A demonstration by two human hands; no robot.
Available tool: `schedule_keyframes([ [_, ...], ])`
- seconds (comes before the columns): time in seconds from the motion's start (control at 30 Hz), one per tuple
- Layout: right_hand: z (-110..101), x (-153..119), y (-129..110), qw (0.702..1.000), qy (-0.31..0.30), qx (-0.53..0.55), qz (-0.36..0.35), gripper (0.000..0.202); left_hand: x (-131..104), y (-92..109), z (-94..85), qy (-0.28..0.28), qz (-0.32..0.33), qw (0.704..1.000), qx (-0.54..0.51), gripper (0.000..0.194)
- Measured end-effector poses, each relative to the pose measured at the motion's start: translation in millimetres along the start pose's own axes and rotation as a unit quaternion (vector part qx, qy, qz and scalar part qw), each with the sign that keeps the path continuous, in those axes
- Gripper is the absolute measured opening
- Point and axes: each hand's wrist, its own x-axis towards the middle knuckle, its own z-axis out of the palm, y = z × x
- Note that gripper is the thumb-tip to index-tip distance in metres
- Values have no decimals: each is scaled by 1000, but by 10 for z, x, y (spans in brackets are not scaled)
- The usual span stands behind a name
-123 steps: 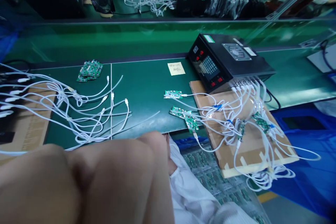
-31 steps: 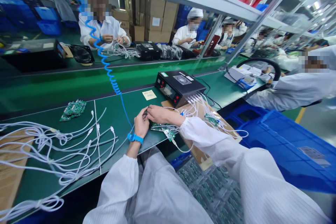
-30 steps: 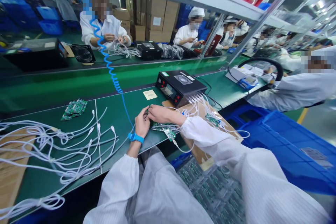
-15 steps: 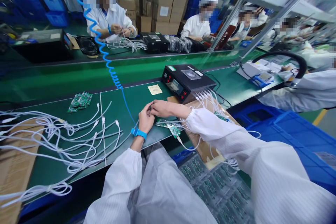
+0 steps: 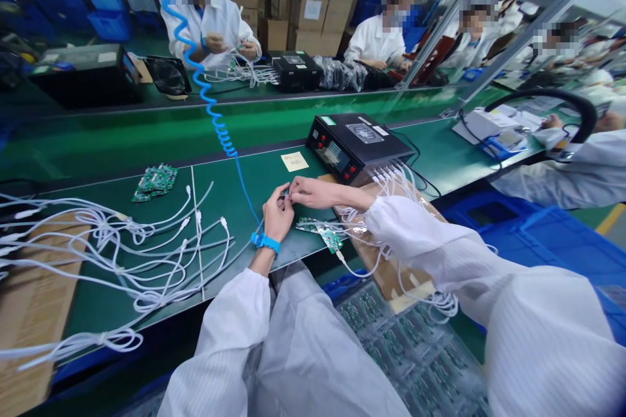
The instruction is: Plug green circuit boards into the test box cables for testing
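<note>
My left hand [image 5: 278,216], with a blue wrist strap [image 5: 265,242], is closed around a small item, mostly hidden, that looks like a green circuit board [image 5: 286,193]. Against it, my right hand [image 5: 313,192] pinches at the same spot, its fingertips hiding what they grip. Just below my right hand, green circuit boards [image 5: 331,238] with white cables lie at the table's front edge. A black box [image 5: 359,146] with red buttons stands behind my right hand, white cables plugged into its side.
White cables [image 5: 161,273] spread over the left of the green table, beside a pile of circuit boards [image 5: 155,182]. A yellow note [image 5: 294,161] lies behind my hands. Coiled blue cord [image 5: 215,117] hangs down to my strap. Co-workers sit across and at the right.
The whole view has shifted, so things appear slightly further right. My hands stay together, with small finger movements. Across the bench, a co-worker's hands have moved apart.
</note>
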Motion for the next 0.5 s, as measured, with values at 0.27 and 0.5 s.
schedule_keyframes([
  [0.27, -99, -359, 187, 966, 48, -218, 133, 28, 87, -19, 57, 48, -40, 995, -83, 27],
  [0.5, 21, -277, 343, 980, 57, -134, 133, 22, 328, 16, 181, 103, -76, 976, -176, 56],
])
